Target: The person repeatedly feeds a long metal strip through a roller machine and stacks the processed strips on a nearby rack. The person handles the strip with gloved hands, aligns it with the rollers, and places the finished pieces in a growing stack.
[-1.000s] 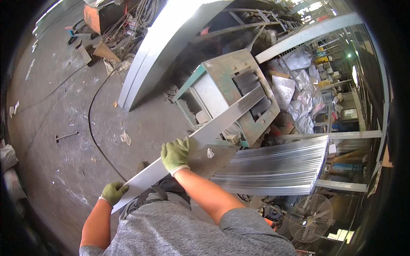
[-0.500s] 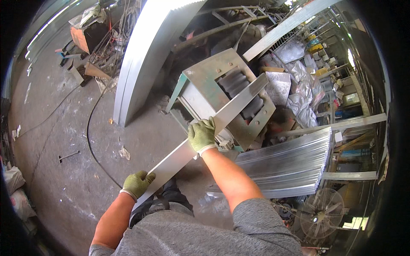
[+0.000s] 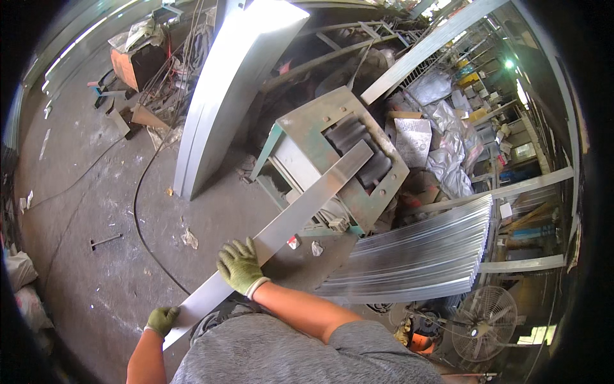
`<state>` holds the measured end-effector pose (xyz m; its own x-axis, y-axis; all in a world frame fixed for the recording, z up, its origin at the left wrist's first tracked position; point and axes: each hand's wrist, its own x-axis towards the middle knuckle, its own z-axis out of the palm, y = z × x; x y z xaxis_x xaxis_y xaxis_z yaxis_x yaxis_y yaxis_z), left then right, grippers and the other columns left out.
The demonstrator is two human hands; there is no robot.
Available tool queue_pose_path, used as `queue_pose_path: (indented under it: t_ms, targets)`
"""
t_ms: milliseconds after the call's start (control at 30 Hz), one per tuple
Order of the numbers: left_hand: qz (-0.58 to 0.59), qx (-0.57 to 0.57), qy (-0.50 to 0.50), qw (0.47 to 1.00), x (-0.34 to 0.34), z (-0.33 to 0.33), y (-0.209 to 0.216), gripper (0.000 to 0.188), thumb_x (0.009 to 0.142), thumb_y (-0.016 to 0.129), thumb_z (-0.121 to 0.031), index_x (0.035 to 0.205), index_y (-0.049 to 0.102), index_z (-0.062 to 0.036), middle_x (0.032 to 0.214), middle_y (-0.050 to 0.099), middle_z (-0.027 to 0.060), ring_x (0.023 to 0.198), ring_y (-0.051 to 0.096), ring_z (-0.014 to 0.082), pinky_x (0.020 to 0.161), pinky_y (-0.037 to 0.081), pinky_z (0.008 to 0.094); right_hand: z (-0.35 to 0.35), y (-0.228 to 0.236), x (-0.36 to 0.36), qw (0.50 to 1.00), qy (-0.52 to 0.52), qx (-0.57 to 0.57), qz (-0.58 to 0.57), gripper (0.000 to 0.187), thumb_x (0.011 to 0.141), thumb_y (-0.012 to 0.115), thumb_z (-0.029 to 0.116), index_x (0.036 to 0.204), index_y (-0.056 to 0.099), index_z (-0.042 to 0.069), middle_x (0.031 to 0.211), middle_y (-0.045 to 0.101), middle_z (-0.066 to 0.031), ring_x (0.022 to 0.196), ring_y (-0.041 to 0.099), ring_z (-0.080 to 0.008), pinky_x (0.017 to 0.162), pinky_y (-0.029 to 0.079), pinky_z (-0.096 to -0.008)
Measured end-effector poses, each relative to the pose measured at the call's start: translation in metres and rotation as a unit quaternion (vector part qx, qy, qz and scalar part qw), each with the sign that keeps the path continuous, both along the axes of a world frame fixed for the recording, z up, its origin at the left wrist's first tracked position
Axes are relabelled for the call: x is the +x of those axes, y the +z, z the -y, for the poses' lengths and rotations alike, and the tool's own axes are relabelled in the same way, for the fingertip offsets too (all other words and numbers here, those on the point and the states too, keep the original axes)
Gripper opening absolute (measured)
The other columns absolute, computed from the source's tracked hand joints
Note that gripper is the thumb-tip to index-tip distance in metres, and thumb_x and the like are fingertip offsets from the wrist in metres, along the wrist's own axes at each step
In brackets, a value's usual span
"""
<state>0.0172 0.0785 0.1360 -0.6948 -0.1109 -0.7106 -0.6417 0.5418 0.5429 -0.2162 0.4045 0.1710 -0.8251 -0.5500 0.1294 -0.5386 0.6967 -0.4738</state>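
Observation:
A long flat metal strip (image 3: 300,212) slants from beside my waist up to a green-and-grey machine (image 3: 297,157) with dark ribbed rollers (image 3: 361,150). Its far end lies over the machine's roller opening. My left hand (image 3: 164,320), in a green work glove, is closed on the strip close to its near end. Farther along, my right hand (image 3: 242,267), gloved the same way, lies across the strip's width with its fingers over the far edge. The underside of the strip and both thumbs' full grip are hidden.
A tall bent sheet-metal piece (image 3: 233,96) stands left of the machine. Stacked corrugated sheets (image 3: 416,246) lie to the right, near a fan (image 3: 483,323). A black cable (image 3: 136,211) crosses the floor, with a T-shaped tool (image 3: 105,241) nearby. Plastic-wrapped clutter (image 3: 448,144) fills the far right.
The strip has shifted back toward me and down to the left, its far end drawing back across the rollers. Both hands have moved down and left with it.

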Motion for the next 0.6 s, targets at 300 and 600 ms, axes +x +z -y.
queue_pose_path:
  t_ms: [300,600]
  targets:
    - [0.164,0.093,-0.122,0.974,-0.205,-0.132,0.044,0.083,0.104,0.058,-0.07,0.142,0.071,0.0032,0.147,0.071,0.0248,0.141,0.064,0.035,0.12,0.046,0.043,-0.119,0.069,-0.116,0.995,0.037,0.044,-0.086,0.042,0.106,0.067,0.036,0.074,0.072,0.01,0.077,0.075,-0.0112,0.076,0.072,-0.0333,0.081,0.055,-0.0519]
    - [-0.045,0.028,-0.335,0.941,-0.25,-0.22,0.094,0.07,0.091,0.078,-0.023,0.151,0.052,0.0013,0.125,0.076,0.029,0.122,0.073,0.0456,0.104,0.057,0.05,-0.162,0.067,-0.197,0.994,-0.018,0.074,-0.077,0.052,0.105,0.067,0.036,0.06,0.067,0.01,0.064,0.068,-0.0162,0.065,0.067,-0.0415,0.073,0.052,-0.0544]
